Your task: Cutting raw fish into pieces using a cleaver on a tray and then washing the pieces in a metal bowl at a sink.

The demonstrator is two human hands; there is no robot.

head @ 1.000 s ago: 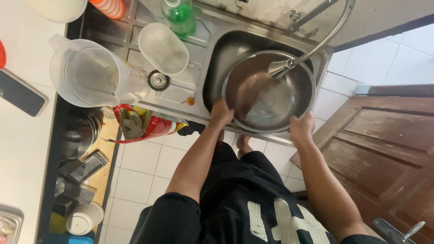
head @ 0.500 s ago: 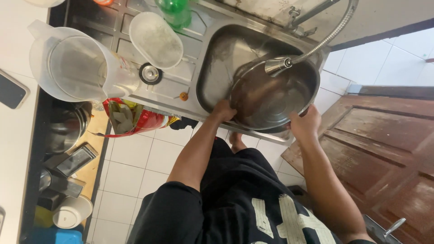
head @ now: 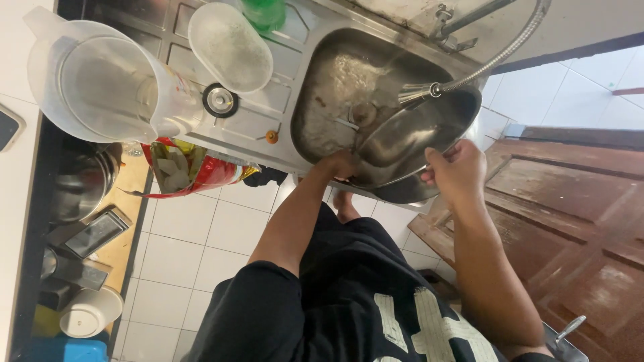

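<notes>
Head view: we hold a steel bowl tilted over the sink, just under the hose nozzle. Water could spill over the sink's near edge onto the floor, we judge, since the bowl overhangs it. Left hand and right hand pinch the bowl's rim, fingers curled narrow.

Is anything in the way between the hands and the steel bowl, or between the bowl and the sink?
Nothing visible. The left hand and right hand already grip the rim of the steel bowl, tilted over the sink. Only the spray head hangs just above the bowl.
</notes>
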